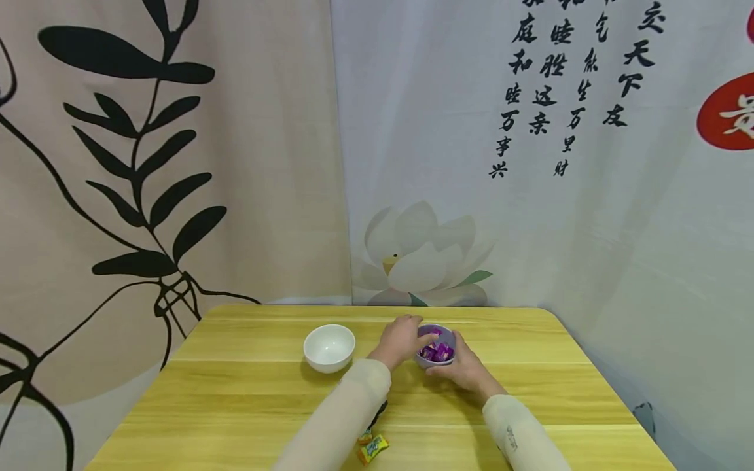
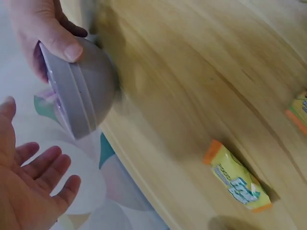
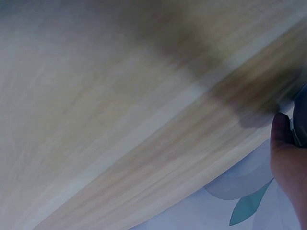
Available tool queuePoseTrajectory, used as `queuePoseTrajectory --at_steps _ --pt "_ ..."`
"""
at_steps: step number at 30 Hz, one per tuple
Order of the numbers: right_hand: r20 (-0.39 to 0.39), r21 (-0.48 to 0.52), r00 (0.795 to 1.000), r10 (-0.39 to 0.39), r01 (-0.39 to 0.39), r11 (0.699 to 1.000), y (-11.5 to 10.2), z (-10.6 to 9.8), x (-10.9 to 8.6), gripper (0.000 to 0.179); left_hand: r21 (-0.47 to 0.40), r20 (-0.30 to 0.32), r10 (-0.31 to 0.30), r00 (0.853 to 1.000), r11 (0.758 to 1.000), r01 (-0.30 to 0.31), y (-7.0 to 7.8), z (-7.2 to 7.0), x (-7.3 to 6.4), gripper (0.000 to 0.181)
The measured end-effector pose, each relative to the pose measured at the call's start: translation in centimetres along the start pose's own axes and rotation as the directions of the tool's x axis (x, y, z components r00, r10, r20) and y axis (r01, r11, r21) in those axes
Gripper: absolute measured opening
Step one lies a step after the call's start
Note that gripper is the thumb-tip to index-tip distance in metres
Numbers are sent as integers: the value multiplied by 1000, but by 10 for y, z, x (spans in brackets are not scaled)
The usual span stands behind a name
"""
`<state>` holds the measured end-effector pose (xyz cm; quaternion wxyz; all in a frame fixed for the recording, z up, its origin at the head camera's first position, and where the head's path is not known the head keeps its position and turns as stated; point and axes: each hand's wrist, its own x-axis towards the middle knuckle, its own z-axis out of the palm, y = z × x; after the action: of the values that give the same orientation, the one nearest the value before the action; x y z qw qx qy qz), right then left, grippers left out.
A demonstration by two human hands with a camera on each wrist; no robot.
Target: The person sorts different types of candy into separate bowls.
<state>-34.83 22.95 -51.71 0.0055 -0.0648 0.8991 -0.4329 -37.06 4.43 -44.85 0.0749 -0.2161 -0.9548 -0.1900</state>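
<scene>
A small grey bowl [image 2: 91, 91] holds several purple-wrapped candies [image 1: 437, 352]. My right hand [image 1: 468, 369] grips this bowl by its side; in the left wrist view the thumb [image 2: 60, 40] presses on the outer wall. The bowl appears near the table surface. At the bowl's left rim is my left hand [image 1: 400, 340], its fingers reaching over the opening in the head view. The left wrist view shows that hand's fingers [image 2: 50, 167] spread and loosely bent, apart from the bowl. Only part of the right hand appears at the edge of the right wrist view.
A white bowl [image 1: 329, 348] stands on the wooden table [image 1: 265, 392], left of the hands. Yellow-and-orange wrapped candies [image 1: 373, 449] lie near the front, beside the left sleeve [image 1: 341, 418], with a dark item [image 1: 379, 413] partly hidden behind it. A printed curtain [image 1: 283, 163] hangs behind the table.
</scene>
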Motion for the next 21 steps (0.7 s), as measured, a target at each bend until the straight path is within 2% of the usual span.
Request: queuePoseTrajectory --at_steps 3,8,12,21 --pt "1 -12 1000 5 -5 1000 -1 1 -1 127 -13 33 -29 999 999 30 -6 1 -2 57" --pt "-2 -27 1000 15 -15 1000 -2 1 0 125 34 16 -46 999 998 45 -21 -5 -4 58" --pt "-1 -23 1000 18 -18 1000 -1 1 1 125 28 23 -52 998 998 51 -34 -15 -7 62" --pt "-5 -30 1000 26 -27 999 -3 1 -1 126 -2 -5 -57 998 998 57 -76 -37 -22 68"
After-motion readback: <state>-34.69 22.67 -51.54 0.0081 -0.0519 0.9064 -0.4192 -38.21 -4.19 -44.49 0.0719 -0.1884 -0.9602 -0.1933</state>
